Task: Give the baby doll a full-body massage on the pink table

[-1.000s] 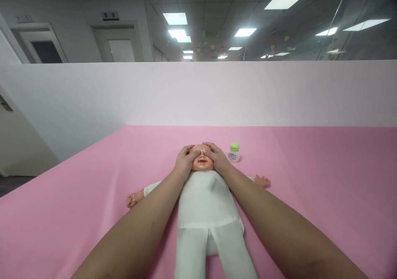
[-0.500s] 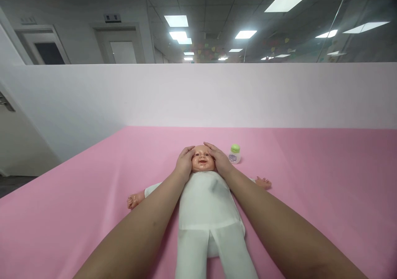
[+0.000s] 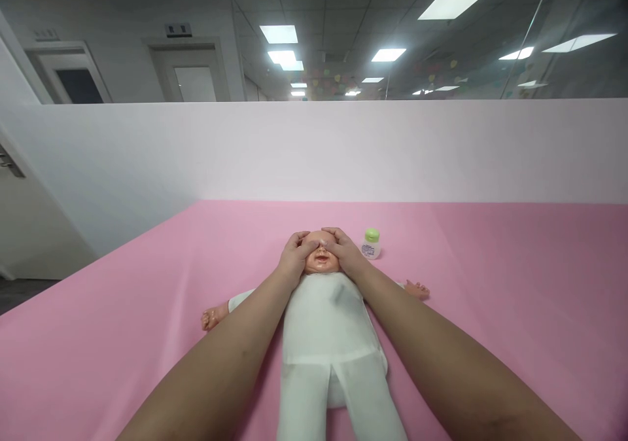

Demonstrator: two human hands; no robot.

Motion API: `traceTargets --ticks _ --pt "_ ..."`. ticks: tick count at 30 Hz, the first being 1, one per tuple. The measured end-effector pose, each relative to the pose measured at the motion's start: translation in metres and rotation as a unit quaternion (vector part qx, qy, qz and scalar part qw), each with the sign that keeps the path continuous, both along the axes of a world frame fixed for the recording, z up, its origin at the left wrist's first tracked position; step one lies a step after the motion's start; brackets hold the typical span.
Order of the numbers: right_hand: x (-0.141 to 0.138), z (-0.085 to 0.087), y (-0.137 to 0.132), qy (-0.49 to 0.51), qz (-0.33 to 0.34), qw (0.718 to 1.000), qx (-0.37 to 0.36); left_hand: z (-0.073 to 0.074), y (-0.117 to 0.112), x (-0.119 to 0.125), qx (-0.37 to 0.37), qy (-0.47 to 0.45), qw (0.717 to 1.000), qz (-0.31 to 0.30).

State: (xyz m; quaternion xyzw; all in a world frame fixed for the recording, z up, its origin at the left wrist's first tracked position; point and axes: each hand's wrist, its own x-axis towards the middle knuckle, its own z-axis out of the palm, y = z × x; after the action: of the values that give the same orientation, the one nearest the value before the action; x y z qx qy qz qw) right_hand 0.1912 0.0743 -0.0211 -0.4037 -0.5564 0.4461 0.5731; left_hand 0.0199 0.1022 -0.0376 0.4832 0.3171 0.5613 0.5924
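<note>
Left hand [image 3: 294,256] and right hand [image 3: 344,252] rest open and cupped, one on each side of the head of a doll [image 3: 328,326], each with its thumb laid across the near eye. Far out to the left of the left hand, the pink tabletop [image 3: 122,323] ends in a slanting edge, with dark floor [image 3: 22,294] and a door [image 3: 44,225] beyond. Between that edge and the hand runs a broad stretch of pink. Ahead of both hands, a band of tabletop reaches to a white wall [image 3: 343,150]; rightward from the right hand, the pink surface continues out of view.

Just beyond the right hand, on its outer side and apart from it, stands an upright bottle [image 3: 371,248], capped in green. Its contents cannot be told, and the label print is too small to read.

Left of the left hand, past the forearm, the doll's glossy fist pokes from a white sleeve. Between the hands, the head is smooth and rounded. Below them, white cloth covers the trunk and both legs, a hem crossing between. Right of the right hand lie the doll's spread fingers [image 3: 417,289]; faint creases mark the smooth pink covering.
</note>
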Motion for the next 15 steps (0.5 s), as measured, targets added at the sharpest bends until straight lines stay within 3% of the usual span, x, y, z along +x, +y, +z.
traceTargets --ticks 4,10,15 --pt "0.0 -0.003 0.007 -0.018 -0.009 1.0 0.0 0.003 -0.002 0.002 -0.011 0.003 1.0 0.006" --pt "0.0 -0.007 0.014 0.032 0.003 0.999 0.005 0.007 -0.001 0.005 -0.039 -0.001 0.999 0.02" --pt "0.005 -0.005 0.009 0.111 0.059 0.992 -0.024 0.007 0.0 0.005 -0.05 -0.007 0.999 0.015"
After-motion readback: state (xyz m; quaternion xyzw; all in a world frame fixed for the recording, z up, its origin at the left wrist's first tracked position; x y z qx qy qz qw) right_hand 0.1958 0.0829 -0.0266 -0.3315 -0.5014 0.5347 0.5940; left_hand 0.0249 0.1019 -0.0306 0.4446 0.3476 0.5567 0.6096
